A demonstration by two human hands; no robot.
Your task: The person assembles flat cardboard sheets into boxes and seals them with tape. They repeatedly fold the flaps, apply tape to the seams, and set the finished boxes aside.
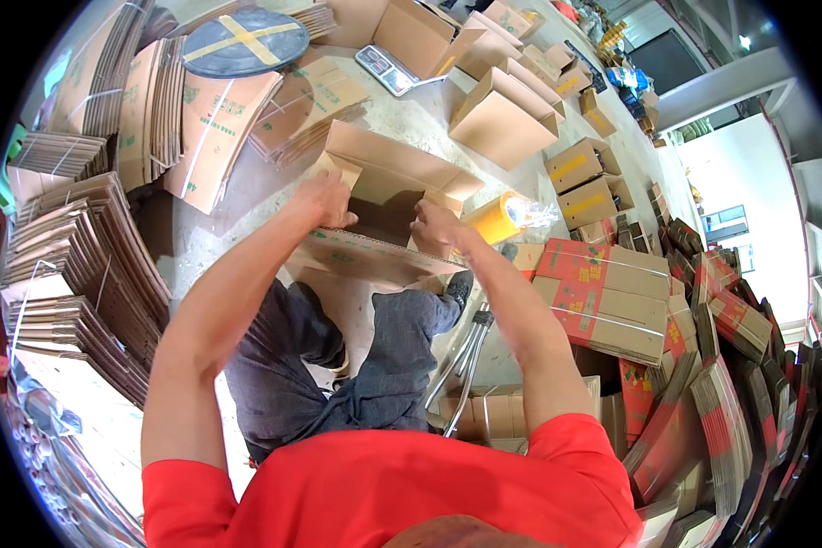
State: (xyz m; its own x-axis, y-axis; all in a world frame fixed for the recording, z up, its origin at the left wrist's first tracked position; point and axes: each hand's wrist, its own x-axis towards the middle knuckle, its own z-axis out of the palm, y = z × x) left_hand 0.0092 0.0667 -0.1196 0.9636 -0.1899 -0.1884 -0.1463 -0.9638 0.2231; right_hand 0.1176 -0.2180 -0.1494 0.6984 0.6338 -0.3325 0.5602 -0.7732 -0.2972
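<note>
An open cardboard box (402,157) stands in front of my knees, its long far flap raised. My left hand (327,199) is closed over the short flap at the box's left end, fingers curled inward. At the opposite end my right hand (437,224) has its fingers bent round the right short flap. Part of the box's inside lies in shadow, and its bottom cannot be made out. Just right of the box, close to my right hand, is a large roll of yellow tape (495,219) with clear film hanging off its end.
Bundled flat cardboard (91,247) is stacked on the left, below a round grey lid (245,43). A scale (391,69) sits beyond the box. Opened cartons (507,117) line the far floor. Red-printed flat cartons (603,297) pile up at right, near metal stool legs (470,365).
</note>
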